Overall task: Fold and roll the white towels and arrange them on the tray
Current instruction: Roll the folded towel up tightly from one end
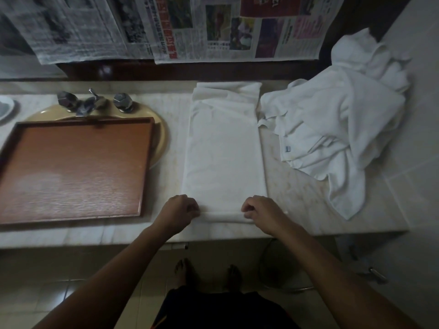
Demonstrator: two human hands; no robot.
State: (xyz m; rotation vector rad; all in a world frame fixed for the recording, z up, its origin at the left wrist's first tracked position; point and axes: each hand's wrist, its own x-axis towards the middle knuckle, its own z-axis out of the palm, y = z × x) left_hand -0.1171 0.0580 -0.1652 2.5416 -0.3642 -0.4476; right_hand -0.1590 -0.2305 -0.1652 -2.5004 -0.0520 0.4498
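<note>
Left hand [178, 211], right hand [259, 212] pinching rolled edge, flat folded towel [224, 148], rectangular wooden tray [71, 172]

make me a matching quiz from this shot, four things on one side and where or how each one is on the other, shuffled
Things:
1. brown wooden tray
2. long folded white towel
3. heap of loose white towels
4. chrome tap

Places or states:
a. crumpled at the right end of the pale marble counter
b. at the back rim of the beige basin
c. lying across the beige basin
d. near end curled up, gripped by the left hand and right hand

Pairs: 1-c, 2-d, 3-a, 4-b
</note>
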